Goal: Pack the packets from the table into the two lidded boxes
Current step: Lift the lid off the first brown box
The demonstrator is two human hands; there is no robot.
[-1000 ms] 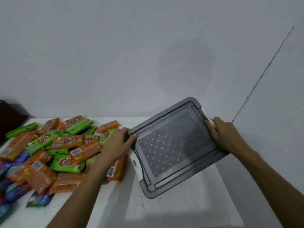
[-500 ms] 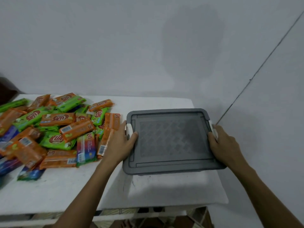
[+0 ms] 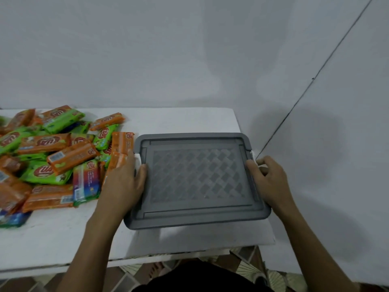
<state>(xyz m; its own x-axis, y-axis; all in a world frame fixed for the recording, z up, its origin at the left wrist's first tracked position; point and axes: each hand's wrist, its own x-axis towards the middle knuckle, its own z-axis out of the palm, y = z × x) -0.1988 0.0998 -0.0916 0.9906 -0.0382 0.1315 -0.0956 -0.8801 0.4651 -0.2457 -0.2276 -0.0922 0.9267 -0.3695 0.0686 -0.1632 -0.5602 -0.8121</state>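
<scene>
A grey lidded box (image 3: 195,175) with a diamond-patterned lid lies flat on the right part of the white table (image 3: 179,121). My left hand (image 3: 124,184) grips its left side with the thumb on the lid. On the box's right edge sits my right hand (image 3: 269,182), thumb on the rim and fingers curled by a white latch (image 3: 253,153). A heap of several orange and green packets (image 3: 52,152) covers the left part of the table and touches the back of my left hand. Only one box is in view.
The table ends just right of the box, close to a pale wall (image 3: 336,165). Its front edge (image 3: 147,256) runs below the box, with patterned floor (image 3: 244,262) beneath. A few blue packets (image 3: 12,218) lie at the near left.
The box was held tilted in the air between both hands. It has come down and lies flat on the table, and the view has tipped downward. Both hands stay on its sides.
</scene>
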